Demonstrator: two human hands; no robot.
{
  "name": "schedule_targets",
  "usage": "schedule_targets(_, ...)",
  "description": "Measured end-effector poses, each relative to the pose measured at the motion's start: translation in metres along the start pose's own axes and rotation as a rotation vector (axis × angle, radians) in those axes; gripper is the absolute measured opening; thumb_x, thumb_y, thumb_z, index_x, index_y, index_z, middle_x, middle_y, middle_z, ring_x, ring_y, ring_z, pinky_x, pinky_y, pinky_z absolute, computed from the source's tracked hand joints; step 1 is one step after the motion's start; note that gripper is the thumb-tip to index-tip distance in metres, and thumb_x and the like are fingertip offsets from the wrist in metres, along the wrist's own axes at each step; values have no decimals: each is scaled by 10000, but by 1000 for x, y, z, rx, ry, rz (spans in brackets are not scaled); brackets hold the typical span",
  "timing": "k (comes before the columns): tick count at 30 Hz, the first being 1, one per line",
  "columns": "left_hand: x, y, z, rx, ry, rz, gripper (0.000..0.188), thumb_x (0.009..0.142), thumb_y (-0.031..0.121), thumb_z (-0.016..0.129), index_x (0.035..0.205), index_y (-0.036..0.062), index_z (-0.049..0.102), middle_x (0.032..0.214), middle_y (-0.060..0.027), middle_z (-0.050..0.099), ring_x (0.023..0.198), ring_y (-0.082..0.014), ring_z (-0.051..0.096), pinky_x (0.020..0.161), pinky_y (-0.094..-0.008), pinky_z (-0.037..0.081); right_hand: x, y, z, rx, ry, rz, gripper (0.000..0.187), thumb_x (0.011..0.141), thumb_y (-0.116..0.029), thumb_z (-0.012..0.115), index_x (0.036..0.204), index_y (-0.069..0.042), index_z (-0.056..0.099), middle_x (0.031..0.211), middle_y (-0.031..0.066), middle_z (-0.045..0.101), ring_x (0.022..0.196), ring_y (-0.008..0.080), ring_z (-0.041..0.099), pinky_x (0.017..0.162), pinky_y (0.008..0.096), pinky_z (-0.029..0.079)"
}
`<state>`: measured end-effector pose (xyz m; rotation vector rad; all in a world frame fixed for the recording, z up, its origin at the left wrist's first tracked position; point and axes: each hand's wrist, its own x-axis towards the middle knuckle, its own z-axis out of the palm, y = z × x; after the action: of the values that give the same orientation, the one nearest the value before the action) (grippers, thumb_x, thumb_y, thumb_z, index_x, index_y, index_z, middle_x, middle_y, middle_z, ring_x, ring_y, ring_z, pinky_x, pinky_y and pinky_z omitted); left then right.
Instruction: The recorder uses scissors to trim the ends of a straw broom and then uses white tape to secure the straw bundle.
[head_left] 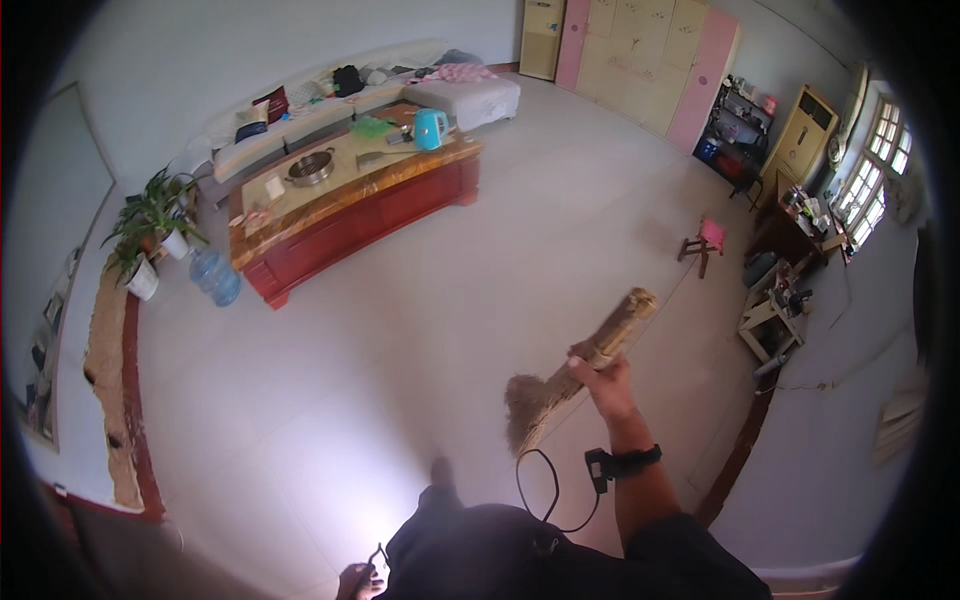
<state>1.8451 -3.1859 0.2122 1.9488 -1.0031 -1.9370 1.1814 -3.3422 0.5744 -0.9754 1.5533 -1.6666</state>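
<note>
Above the pale floor (400, 350): one short straw broom (545, 400), held aslant, right hand (606, 385) wrapped round it. At lower edge: left hand (357, 582), beside a dark slender item (371, 564); grip cannot be told.

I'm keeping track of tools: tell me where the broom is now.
In the head view, the broom is right of centre, gripped in the right hand, with the pink stool farther off to its upper right.
</note>
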Motion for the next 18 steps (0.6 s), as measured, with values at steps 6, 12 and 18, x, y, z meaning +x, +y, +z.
schedule_targets(6,100,306,-13,536,-184,615,218,963,113,617,1174,90,568,947,-120,685,751,-318,715,625,-438,590,110,-21,-28,-13,283,-168,481,829,-112,832,1219,-14,569,977,28,664,950,150,629,879,325,518)
schedule_targets(12,175,563,60,193,79,95,331,903,174,668,1183,17,588,967,-127,688,769,-270,725,641,-389,591,244,-6,-54,-166,401,-144,420,834,-164,844,1142,-22,597,958,41,659,894,148,629,819,307,525)
schedule_targets(18,247,667,104,253,77,-45,349,910,162,676,1208,0,595,971,-135,697,783,-252,737,650,-373,605,406,27,-63,-363,434,-197,479,858,-339,821,1089,-5,566,871,21,635,736,101,605,643,266,515)
